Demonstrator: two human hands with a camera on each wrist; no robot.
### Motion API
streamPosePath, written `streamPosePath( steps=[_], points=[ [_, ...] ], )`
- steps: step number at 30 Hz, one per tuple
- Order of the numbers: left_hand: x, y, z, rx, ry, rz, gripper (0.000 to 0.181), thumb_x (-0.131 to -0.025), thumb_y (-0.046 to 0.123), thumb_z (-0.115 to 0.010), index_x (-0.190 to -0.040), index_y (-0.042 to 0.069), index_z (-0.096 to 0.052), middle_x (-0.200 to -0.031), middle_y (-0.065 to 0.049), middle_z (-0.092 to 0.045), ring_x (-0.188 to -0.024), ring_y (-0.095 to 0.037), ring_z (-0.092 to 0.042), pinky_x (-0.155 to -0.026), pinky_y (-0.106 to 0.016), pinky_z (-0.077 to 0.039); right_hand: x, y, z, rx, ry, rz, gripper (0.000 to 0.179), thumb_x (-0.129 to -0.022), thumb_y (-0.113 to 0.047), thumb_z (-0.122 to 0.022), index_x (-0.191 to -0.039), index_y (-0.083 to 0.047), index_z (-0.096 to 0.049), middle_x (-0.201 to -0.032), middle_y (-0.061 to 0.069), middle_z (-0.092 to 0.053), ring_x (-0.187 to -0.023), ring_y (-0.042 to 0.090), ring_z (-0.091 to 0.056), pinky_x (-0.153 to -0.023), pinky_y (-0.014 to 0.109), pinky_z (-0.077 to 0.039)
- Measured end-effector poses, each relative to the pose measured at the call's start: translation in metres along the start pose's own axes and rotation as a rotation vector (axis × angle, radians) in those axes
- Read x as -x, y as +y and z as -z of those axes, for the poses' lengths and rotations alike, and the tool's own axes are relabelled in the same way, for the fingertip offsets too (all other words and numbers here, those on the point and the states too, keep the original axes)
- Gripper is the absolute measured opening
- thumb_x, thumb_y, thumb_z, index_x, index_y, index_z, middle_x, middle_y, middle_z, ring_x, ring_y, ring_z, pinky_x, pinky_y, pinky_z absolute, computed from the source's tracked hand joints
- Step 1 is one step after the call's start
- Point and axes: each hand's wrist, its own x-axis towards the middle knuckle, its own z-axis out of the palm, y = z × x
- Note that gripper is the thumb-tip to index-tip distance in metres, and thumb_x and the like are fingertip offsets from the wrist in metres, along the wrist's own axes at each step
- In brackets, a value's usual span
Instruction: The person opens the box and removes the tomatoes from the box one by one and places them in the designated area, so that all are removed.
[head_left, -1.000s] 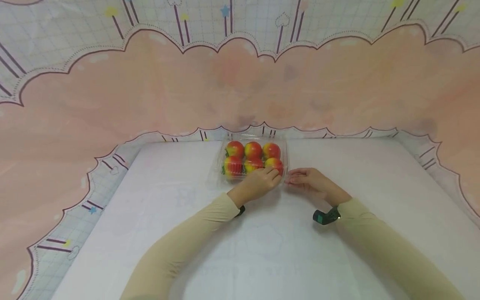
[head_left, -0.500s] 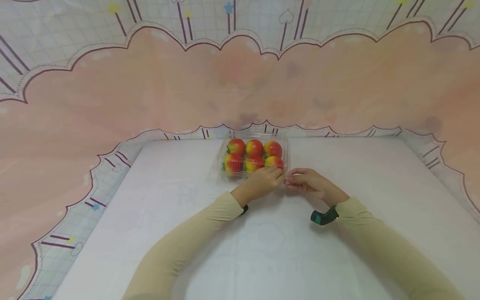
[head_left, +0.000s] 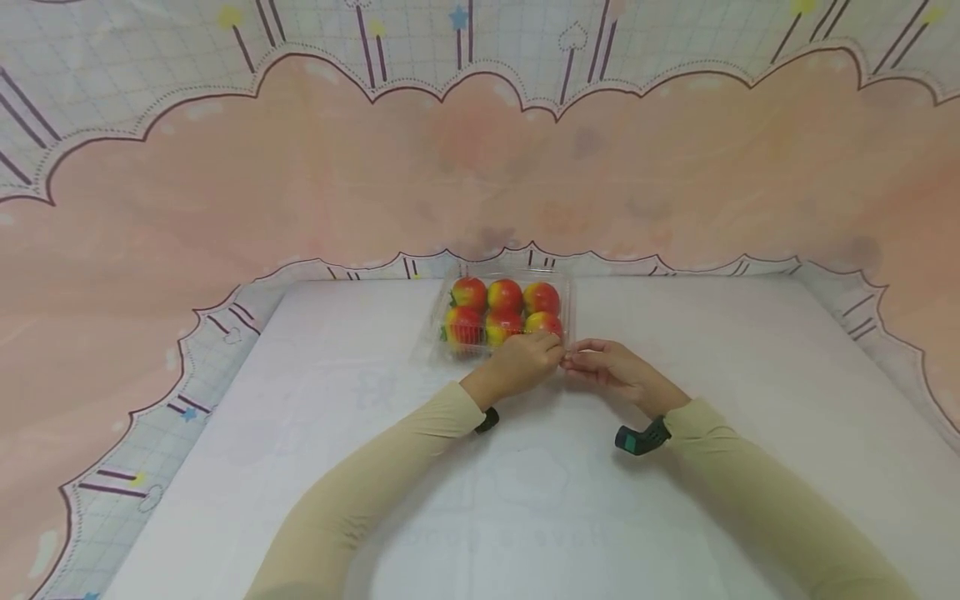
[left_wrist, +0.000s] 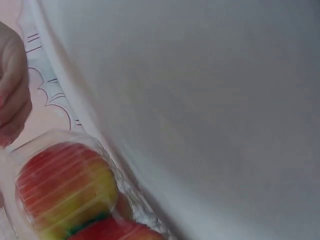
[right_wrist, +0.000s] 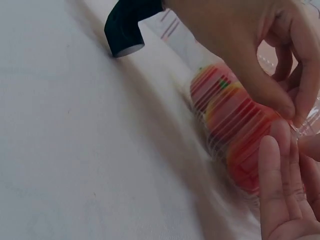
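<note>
A clear plastic clamshell box (head_left: 567, 312) stands near the far edge of the white table, its lid over the contents. Inside are several red-and-yellow, apple-like fruits (head_left: 506, 297) in two rows, with bits of green leaf. My left hand (head_left: 517, 367) reaches across the box's front and pinches its edge near the front right corner, thumb against fingertips in the right wrist view. At that same corner, my right hand (head_left: 611, 371) pinches the edge from the right. Its fingers (right_wrist: 272, 175) lie fairly straight close by the left fingertips. The pinched edge itself is mostly hidden by fingers.
The white table (head_left: 360, 467) carries faint printed marks. Behind it hangs a peach curtain (head_left: 375, 183) with a scalloped, patterned border. A dark wrist camera mount (head_left: 641, 437) sticks out below the right wrist.
My right hand has moved slightly left, and its fingertips have closed in on the box corner beside the left hand. The left hand stays nearly in place at the box's edge.
</note>
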Motion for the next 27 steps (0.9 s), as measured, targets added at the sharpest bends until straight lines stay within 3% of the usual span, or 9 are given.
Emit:
streamPosePath(
  steps=[6,17,22,27],
  points=[
    [0.0024,-0.0005,-0.0024,0.126,0.03,0.079,0.004,-0.081,0.012,-0.07,-0.084,0.01,-0.07,-0.081,0.0,-0.067,-0.076,-0.01,-0.066,-0.07,-0.016,-0.055,-0.0029,0.0013,-0.006,-0.032,0.008,0.018,0.026,-0.094,0.004,-0.045,-0.08,-0.01,-0.062,-0.079,0.002,-0.069,-0.076,0.011,-0.068,-0.075,0.021,-0.057],
    [0.0037,0.0007,-0.0047,0.189,0.009,0.114,0.007,-0.082,0.015,-0.072,-0.087,0.01,-0.072,-0.083,0.0,-0.068,-0.077,-0.009,-0.065,-0.073,-0.016,-0.055,-0.0034,0.0043,-0.0057,0.004,-0.01,0.032,0.03,-0.094,0.006,-0.042,-0.078,-0.01,-0.061,-0.078,0.0,-0.069,-0.076,0.009,-0.068,-0.075,0.02,-0.057],
    [0.0007,0.001,-0.0031,0.149,0.002,0.08,0.007,-0.084,0.017,-0.069,-0.087,0.011,-0.071,-0.085,0.001,-0.068,-0.077,-0.01,-0.064,-0.073,-0.016,-0.055,-0.003,0.005,-0.0049,0.016,-0.015,0.036,0.031,-0.094,0.006,-0.042,-0.077,-0.01,-0.062,-0.08,0.0,-0.07,-0.077,0.009,-0.068,-0.075,0.02,-0.057],
    [0.0024,-0.0013,-0.0015,0.03,-0.038,0.009,0.009,-0.086,0.016,-0.067,-0.092,0.011,-0.072,-0.088,0.0,-0.068,-0.083,-0.011,-0.064,-0.079,-0.017,-0.054,-0.0022,0.0035,-0.0008,0.039,-0.018,0.006,0.025,-0.095,0.003,-0.044,-0.082,-0.01,-0.061,-0.083,0.001,-0.069,-0.08,0.009,-0.067,-0.077,0.02,-0.056]
  ],
)
